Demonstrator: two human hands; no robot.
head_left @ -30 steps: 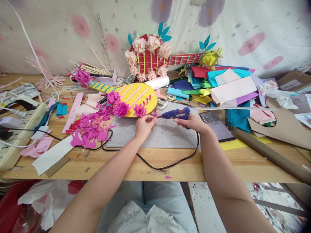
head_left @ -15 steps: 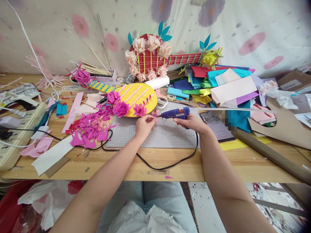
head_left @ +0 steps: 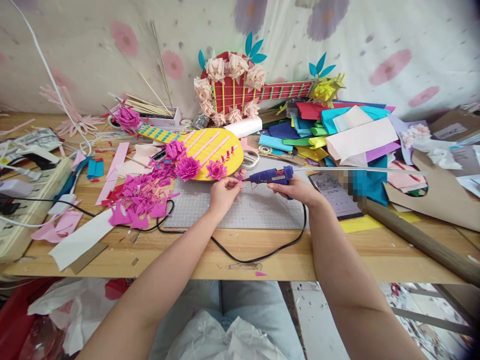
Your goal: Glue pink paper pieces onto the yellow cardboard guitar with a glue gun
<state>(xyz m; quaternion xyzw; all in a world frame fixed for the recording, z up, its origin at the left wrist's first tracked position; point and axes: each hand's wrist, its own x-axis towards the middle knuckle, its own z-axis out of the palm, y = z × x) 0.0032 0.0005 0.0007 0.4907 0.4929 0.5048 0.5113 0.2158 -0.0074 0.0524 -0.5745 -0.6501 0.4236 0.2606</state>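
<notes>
Glue gun (head_left: 270,176) held to a small pink piece (head_left: 242,184)

The left hand (head_left: 224,194) pinches the small pink piece between thumb and fingertips. The right hand (head_left: 294,189) is wrapped around the handle of the blue glue gun, whose nozzle points left, right at the piece; whether the two touch is too small to tell. A long, pale glue stick (head_left: 348,169) juts from the back of the gun. Both hands are above a gray mat (head_left: 195,209) on the wooden surface (head_left: 168,257), and a black cord (head_left: 245,261) loops in front of them.

Just beyond the left hand lies a yellow paper guitar (head_left: 223,162) with purple flowers (head_left: 186,169) along its near edge. Scissors (head_left: 256,159) rest beside its right end. Purple scraps (head_left: 142,197) are heaped left of the mat; a phone (head_left: 335,194) lies to the right of the right hand.

Farther back, a red guitar (head_left: 273,92) trimmed with pale flowers (head_left: 238,66) leans near the patterned cloth (head_left: 180,30). Colored sheets (head_left: 362,137) pile up at its right, thin sticks (head_left: 146,103) at its left. A power strip (head_left: 35,217) sits at the far left.
</notes>
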